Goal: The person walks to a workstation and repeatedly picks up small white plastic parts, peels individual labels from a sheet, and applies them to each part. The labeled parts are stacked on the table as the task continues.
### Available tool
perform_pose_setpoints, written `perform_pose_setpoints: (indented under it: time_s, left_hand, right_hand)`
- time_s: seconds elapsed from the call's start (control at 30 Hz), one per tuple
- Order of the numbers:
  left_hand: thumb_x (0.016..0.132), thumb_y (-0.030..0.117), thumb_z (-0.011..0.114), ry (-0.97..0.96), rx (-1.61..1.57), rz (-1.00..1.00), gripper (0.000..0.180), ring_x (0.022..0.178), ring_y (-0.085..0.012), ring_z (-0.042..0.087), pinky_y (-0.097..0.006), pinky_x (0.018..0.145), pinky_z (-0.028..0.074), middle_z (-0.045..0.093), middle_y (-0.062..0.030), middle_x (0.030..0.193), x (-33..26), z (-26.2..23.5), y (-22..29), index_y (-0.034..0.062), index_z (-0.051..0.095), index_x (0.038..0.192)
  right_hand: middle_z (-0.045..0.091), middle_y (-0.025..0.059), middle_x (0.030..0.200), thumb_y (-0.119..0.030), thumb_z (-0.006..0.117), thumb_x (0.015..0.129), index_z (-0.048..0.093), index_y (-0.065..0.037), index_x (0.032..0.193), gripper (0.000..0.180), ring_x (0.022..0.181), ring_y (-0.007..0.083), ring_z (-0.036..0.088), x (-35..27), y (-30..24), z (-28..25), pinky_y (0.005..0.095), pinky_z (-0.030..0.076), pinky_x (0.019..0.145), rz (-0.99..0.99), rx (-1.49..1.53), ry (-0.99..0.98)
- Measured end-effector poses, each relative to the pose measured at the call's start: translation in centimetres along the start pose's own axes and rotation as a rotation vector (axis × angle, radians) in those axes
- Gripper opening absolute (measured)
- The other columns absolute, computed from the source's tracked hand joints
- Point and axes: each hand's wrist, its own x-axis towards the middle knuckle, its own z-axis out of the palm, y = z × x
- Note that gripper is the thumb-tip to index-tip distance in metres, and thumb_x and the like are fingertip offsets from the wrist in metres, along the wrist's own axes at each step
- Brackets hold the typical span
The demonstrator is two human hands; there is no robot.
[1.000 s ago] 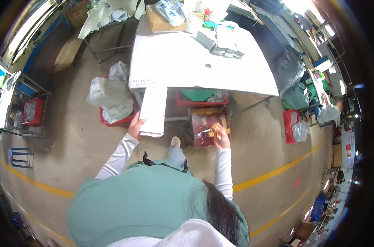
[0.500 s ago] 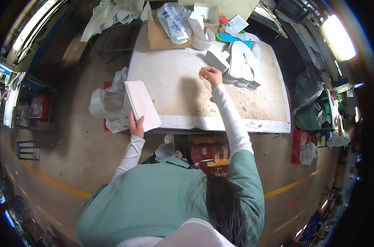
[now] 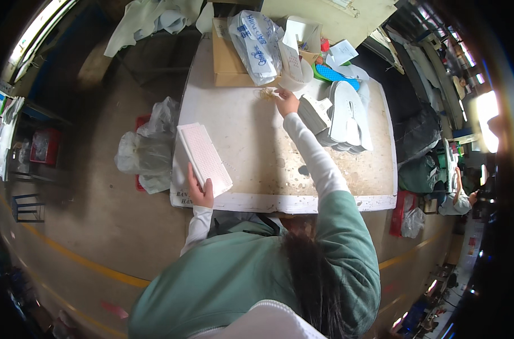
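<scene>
My left hand grips a thick stack of pale sheets covered in pink dotted rows, its thumb on the top face, over the table's near left edge. Farther off, my right hand pinches a loose bunch of thin tan rubber bands just in front of the cardboard box. Beside that hand, to its right, stands a stack of small grey-white pieces. Next to it lies a taller pile of white sole-shaped pieces.
The worn white table carries a cardboard box with a plastic bag on top. A white bowl and blue sole sit at the back. Plastic bags hang over a red crate at the left.
My right hand has moved away across the table toward the cardboard box, carrying the rubber bands. My left hand still holds the stack. The whole view has shifted slightly.
</scene>
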Motion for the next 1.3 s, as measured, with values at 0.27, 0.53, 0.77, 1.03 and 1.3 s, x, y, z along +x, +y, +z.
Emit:
perform_pose_setpoints:
  time_s: [0.27, 0.53, 0.77, 1.03, 1.3]
  left_hand:
    - [0.087, 0.011, 0.059, 0.01, -0.02, 0.101, 0.074, 0.106, -0.0239, 0.059, -0.033, 0.093, 0.045, 0.059, -0.0191, 0.119, -0.5, 0.7, 0.8, 0.0012, 0.02, 0.15]
    - [0.08, 0.01, 0.056, -0.039, -0.02, 0.015, 0.085, 0.098, -0.0223, 0.06, -0.03, 0.086, 0.045, 0.062, -0.0201, 0.113, -0.9, 0.9, 0.4, -0.0019, 0.01, 0.151]
    - [0.076, 0.02, 0.054, -0.04, 0.07, 0.073, 0.09, 0.113, -0.0315, 0.057, -0.034, 0.091, 0.045, 0.055, -0.0298, 0.123, -0.9, 1.0, 0.0, -0.0005, 0.009, 0.152]
    - [0.086, 0.026, 0.049, -0.059, 0.177, 0.264, 0.08, 0.13, -0.0305, 0.044, -0.036, 0.105, 0.038, 0.016, -0.0126, 0.158, -0.2, 0.1, -1.4, -0.0041, 0.012, 0.15]
    - [0.083, 0.005, 0.058, -0.032, 0.372, 0.101, 0.078, 0.13, -0.0259, 0.042, -0.034, 0.109, 0.032, 0.034, -0.0161, 0.148, -0.1, 0.3, -3.3, 0.0066, 0.02, 0.15]
  right_hand:
    - [0.035, 0.0181, 0.148, -0.027, 0.057, 0.091, 0.045, -0.014, 0.14, 0.052, 0.135, 0.0392, 0.034, -19.8, 5.0, -13.2, 0.0483, 0.029, 0.111, -0.379, -0.252, -0.364]
    - [0.029, 0.0155, 0.154, -0.028, 0.059, 0.087, 0.042, -0.012, 0.143, 0.061, 0.142, 0.0374, 0.026, -22.4, 7.9, -17.8, 0.0493, 0.021, 0.113, -0.232, -0.354, -0.418]
    - [0.036, 0.0186, 0.149, -0.024, 0.061, 0.084, 0.046, -0.007, 0.139, 0.059, 0.139, 0.0379, 0.031, -22.0, 8.8, -18.8, 0.0474, 0.025, 0.113, -0.253, -0.166, -0.419]
    - [0.045, 0.0183, 0.14, -0.018, 0.063, 0.086, 0.05, -0.006, 0.135, 0.053, 0.131, 0.0373, 0.041, -22.3, 10.6, -20.0, 0.0462, 0.033, 0.108, -0.34, 0.226, -0.376]
    - [0.052, 0.0176, 0.125, -0.007, 0.063, 0.082, 0.056, -0.003, 0.126, 0.044, 0.114, 0.0349, 0.051, -25.6, 15.5, -24.7, 0.0392, 0.041, 0.097, -0.347, 0.502, -0.272]
